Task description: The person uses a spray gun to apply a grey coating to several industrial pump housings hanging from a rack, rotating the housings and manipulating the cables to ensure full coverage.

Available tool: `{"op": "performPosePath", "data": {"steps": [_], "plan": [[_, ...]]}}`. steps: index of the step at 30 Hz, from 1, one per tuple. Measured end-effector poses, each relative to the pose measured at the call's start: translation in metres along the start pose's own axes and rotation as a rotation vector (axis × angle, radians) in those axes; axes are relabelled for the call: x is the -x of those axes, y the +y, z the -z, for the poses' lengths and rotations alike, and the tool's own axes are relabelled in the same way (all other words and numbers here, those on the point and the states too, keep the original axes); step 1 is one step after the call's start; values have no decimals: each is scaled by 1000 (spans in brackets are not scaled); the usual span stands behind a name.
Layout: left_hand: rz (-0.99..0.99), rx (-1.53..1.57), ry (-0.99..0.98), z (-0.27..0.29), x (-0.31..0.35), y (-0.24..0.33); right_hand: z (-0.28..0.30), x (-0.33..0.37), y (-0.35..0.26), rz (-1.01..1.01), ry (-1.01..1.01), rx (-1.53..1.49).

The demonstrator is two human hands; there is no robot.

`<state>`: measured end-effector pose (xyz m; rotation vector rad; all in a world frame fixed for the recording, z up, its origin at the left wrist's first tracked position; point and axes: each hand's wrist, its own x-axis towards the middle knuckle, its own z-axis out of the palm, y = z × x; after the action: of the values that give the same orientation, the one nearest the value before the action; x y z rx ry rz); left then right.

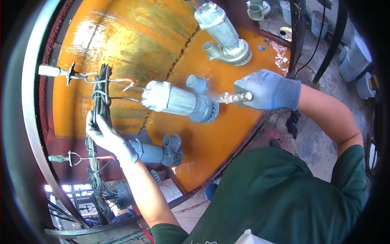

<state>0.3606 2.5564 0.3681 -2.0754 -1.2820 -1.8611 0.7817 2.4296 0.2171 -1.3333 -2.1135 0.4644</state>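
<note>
Two gloved hands work in the head view around a grey submersible pump (174, 99), the middle one of three, which lies between them before an orange-coated panel (239, 118). The right hand (266, 90) is wrapped around a metal spray gun (235, 97), its front end close to the pump's base. The left hand (106, 136) has thumb and fingers closed about a black cable bundle (100, 99); how firmly cannot be told. The step in hand looks like spray-coating this pump while the cable steadies or turns it; the next move probably calls for an even sweep along the casing, with the bundle kept out of the spray. The gun's handle and trigger are hidden by the glove, haze blurs its tip, the pump's far side is out of sight, and a lower pump (151, 153) is partly covered by the left hand.
</note>
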Motion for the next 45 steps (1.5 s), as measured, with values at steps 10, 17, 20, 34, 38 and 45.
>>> {"op": "performPosePath", "data": {"steps": [10, 17, 20, 34, 38, 45], "plan": [[66, 49, 7, -7, 11, 17, 18, -98, -33, 197, -165, 324], [14, 154, -11, -2, 2, -16, 24, -177, -27, 19, -316, 351], [4, 79, -24, 9, -7, -35, 32, -176, -23, 121, -356, 253], [-547, -623, -279, -6, -75, -41, 49, -123, 49, -117, -387, -134], [-353, -491, -248, -26, -82, -55, 66, -109, 34, -121, -331, -123], [-149, -262, -275, -38, -85, -63, 76, -94, 6, -159, -453, -23]]}}
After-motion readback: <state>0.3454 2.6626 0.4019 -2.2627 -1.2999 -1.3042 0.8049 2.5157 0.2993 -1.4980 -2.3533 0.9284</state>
